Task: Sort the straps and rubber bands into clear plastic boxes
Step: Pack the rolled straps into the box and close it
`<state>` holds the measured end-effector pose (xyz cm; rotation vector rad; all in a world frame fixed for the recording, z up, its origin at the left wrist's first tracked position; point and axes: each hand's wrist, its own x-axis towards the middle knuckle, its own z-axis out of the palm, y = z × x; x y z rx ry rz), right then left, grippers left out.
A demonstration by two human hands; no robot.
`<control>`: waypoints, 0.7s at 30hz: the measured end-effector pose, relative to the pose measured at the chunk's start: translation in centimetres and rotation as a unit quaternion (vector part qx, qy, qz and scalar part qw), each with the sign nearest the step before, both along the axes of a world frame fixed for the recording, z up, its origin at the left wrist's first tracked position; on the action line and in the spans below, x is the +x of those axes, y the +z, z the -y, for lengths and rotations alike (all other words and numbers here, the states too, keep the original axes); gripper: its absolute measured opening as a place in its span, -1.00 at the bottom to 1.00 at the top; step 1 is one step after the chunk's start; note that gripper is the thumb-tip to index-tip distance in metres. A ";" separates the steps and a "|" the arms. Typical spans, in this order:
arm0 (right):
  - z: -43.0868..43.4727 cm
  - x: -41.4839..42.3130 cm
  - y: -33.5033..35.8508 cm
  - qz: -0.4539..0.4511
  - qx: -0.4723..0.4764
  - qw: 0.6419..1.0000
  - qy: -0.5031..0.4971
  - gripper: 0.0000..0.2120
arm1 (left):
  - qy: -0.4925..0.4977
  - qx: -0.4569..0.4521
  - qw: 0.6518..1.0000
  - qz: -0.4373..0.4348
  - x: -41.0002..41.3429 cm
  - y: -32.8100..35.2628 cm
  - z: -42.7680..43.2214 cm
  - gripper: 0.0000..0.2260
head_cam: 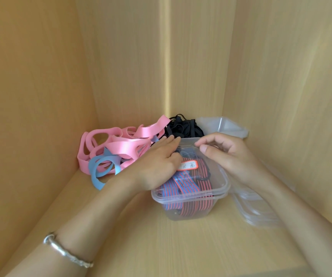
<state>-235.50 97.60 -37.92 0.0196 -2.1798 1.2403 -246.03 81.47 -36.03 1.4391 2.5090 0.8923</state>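
Head view. Shelf (161,246) of pale wood, walled at the back and at both sides. A clear plastic box (191,194) is set near the middle of the shelf, slightly toward the right side, and is filled nearly to the rim with striped straps (189,180), red-and-black and blue-and-black. A small label (188,164) is seen on top of them.

The left hand (157,164) is laid flat on the straps, fingers straight and pressing down; nothing is gripped. The right hand (227,150) is held over the far right rim of the box, fingers loosely curled, thumb close to forefinger. Whether anything is pinched cannot be told.

Pink rubber bands (121,136) are heaped in the back left corner, with blue rubber bands (99,168) at the front of the heap. Black straps (183,128) are piled at the back edge, just behind the box. A second clear box (227,126) is lodged in the back right corner; its contents cannot be made out. Clear lids (261,212) are stacked along the right edge. A silver bracelet (67,250) is worn on the left wrist.

Step judged: striped straps being packed down in their box. Next, a lid is likely to be wanted from the right-edge stack and seated squarely while the springy straps are kept below the rim. The loose bands and black straps are not yet sorted.
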 end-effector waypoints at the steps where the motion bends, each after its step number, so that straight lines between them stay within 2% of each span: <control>1: 0.1 0.0 0.0 -0.007 -0.003 1.000 -0.003 -0.87 | 0.001 0.012 1.000 0.008 0.1 0.1 0.0 -0.54; 3: 0.2 -0.2 0.0 -0.021 -0.014 1.000 -0.008 -0.80 | 0.006 0.036 0.999 0.034 0.1 0.4 0.2 -0.56; 7: 0.0 -0.1 0.3 -0.027 -0.060 0.998 -0.010 -0.57 | 0.019 0.087 0.993 0.083 -0.3 0.5 0.5 -0.75; 10: -0.2 -0.1 -0.1 -0.020 -0.007 1.000 -0.014 -0.43 | 0.038 0.100 0.991 0.086 -0.8 0.4 0.5 -0.66; 13: -0.5 -0.1 -0.6 -0.015 0.046 0.998 -0.028 -0.54 | 0.038 0.108 0.989 0.093 -1.1 0.1 0.5 -0.61; 16: -0.4 -0.2 -0.5 -0.048 0.068 0.995 -0.047 -0.69 | 0.021 0.176 0.973 0.148 -1.4 0.0 0.5 -0.68; 18: -0.4 -0.3 -0.5 -0.075 0.087 0.990 -0.078 -0.66 | 0.029 0.226 0.959 0.170 -1.7 0.2 0.6 -0.72; 21: -0.8 -0.1 -0.7 -0.104 0.084 0.983 -0.127 -0.63 | 0.050 0.259 0.948 0.178 -2.3 0.0 0.7 -0.65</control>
